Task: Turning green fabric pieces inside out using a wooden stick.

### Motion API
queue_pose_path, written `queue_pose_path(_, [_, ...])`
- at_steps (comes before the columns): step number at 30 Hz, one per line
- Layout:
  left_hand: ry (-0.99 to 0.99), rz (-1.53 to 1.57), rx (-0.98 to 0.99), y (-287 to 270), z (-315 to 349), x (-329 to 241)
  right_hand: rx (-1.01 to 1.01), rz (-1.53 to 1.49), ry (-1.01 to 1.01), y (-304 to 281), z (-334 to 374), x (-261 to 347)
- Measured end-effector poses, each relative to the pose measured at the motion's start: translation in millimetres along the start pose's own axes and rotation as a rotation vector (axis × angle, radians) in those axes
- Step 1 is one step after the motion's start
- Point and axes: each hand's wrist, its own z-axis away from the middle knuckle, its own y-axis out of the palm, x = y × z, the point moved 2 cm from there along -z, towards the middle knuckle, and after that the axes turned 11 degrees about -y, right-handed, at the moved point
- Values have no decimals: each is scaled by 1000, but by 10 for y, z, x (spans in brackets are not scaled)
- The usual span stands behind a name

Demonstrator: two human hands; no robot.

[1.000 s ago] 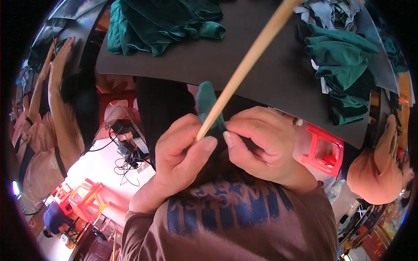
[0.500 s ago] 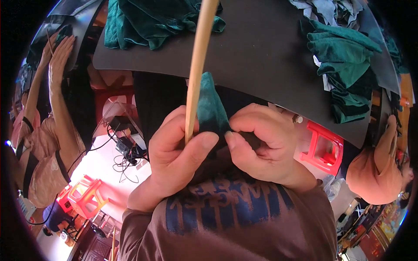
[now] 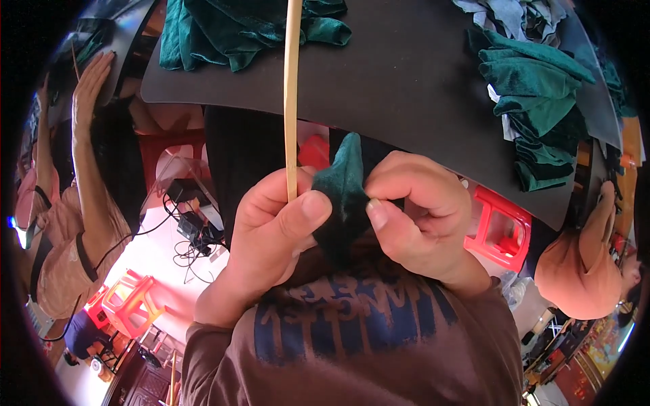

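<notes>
My left hand (image 3: 274, 227) is closed around the lower end of a thin wooden stick (image 3: 291, 95), which stands nearly upright. The same hand also pinches the left side of a small dark green velvet piece (image 3: 344, 179) with a pointed tip. That piece sits between my hands, tip upward, in front of my chest. My right hand (image 3: 423, 213) pinches its right edge between thumb and forefinger. The lower part of the velvet is in shadow, hard to make out.
On the dark table (image 3: 393, 81) lie a green velvet pile (image 3: 230, 30) and a stack of green velvet pieces (image 3: 535, 88), with grey cloth scraps (image 3: 508, 17) behind. Red stools (image 3: 500, 230) stand below. Co-workers sit at left (image 3: 84, 223) and right (image 3: 582, 271). Cables (image 3: 193, 227) lie at left.
The stick has swung left and is more upright. The velvet piece has turned, its tip now further right and a little lower. My right hand has shifted slightly right.
</notes>
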Motion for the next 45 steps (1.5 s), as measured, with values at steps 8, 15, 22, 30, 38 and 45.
queue_pose_path(8, [-77, -56, 32, -25, 11, -27, -46, -130, 158, -44, -36, 6])
queue_pose_path(15, [134, -736, 86, -209, 144, 26, -270, -90, 80, -207, -113, 48])
queue_pose_path(22, [116, -913, -4, -301, 187, 95, -344, -155, 8, -318, -169, 53])
queue_pose_path(30, [132, -949, 67, -321, 192, 95, -353, -64, -24, -354, -171, 95])
queue_pose_path(38, [71, -851, 129, -342, 205, 127, -143, 355, -281, -264, -223, 132])
queue_pose_path(45, [-72, -535, 112, -321, 209, 170, -19, 332, -405, 43, -123, 10])
